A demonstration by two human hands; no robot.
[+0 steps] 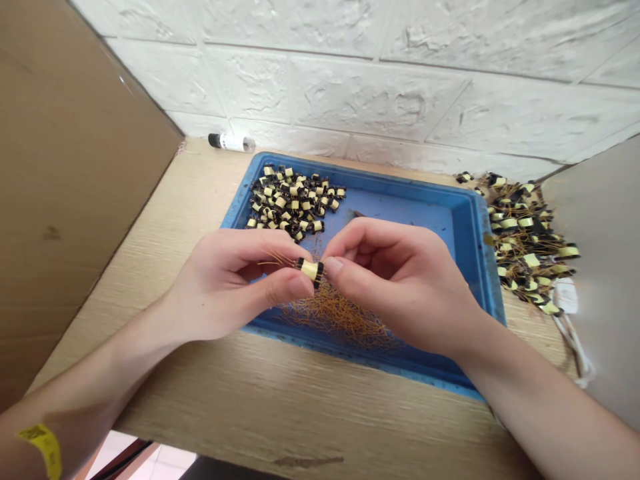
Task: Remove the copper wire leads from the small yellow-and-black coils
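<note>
My left hand (240, 280) pinches a small transformer coil (311, 269) between thumb and forefinger. The coil has a black bobbin wrapped in yellow tape, with dark pins at its side. Several thin copper-coloured wires (277, 259) stick out of it to the left. At the coil's right end, my right hand (395, 280) is closed, thumb and forefinger pressed together on what looks like a fine wire end, mostly hidden by the fingertips. Both hands are above a blue tray (480, 253). A heap of loose wire clippings (345, 313) lies in the tray below them.
Many similar coils (293, 200) are piled at the tray's back left. More coils with long wires (525, 233) lie right of the tray beside a white cable (575, 340). A dark pointed tool (357, 214) shows partly behind my right hand. A small bottle (233, 142) lies by the wall.
</note>
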